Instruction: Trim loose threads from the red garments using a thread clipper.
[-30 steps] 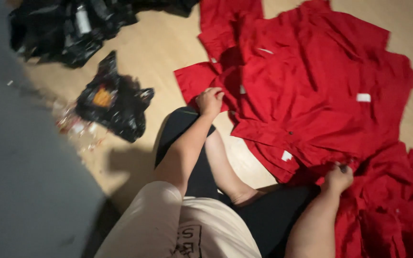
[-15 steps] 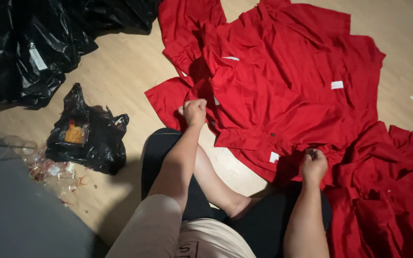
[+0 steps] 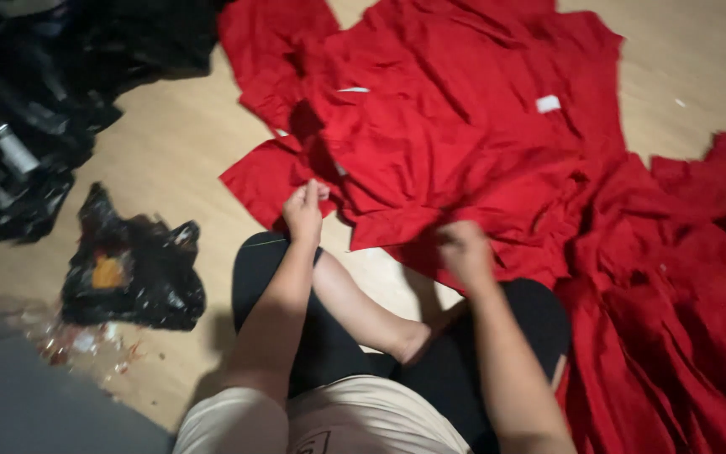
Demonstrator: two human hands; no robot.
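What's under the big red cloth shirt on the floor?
More red cloth pokes out beside the red cloth shirt, and light wooden floor shows around it. Both hands, left and right, grip its edge. Whatever lies beneath its middle is covered.

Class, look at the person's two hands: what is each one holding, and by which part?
Both grip the red garment spread on the floor: the left hand pinches its near left edge, and the right hand, blurred, grips the near hem.
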